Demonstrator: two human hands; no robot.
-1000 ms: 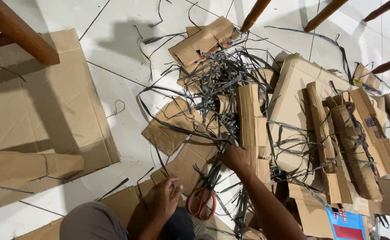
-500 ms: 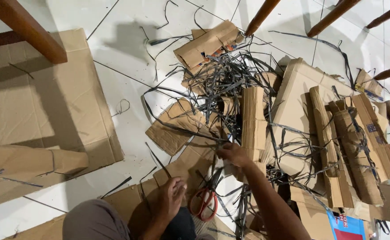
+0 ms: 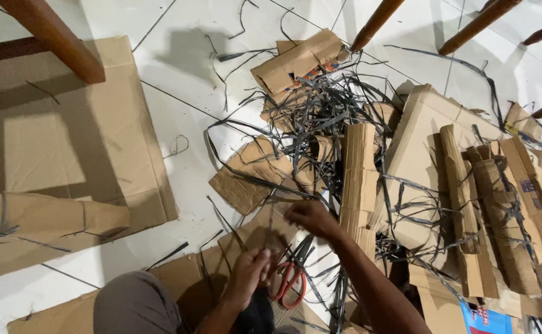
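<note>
Head view, 1 camera, looking down at the floor. Right hand (image 3: 308, 218) reaching forward, fingers pinched on a dark plastic strap (image 3: 269, 183) at the near edge of the strap tangle (image 3: 326, 111); closed on it, though the exact grip is partly hidden. Left hand (image 3: 250, 276) low and close to the body, fingers curled on strap ends, just left of the red-handled scissors (image 3: 288, 284) lying on flat cardboard (image 3: 178, 278). Folded cardboard strip (image 3: 358, 179) just right of the right hand. Best handled, by judgement: draw 1 strap at a time, slowly, along its own line; keep the tangle pinned by the cardboard; keep fingers off the scissor blades.
</note>
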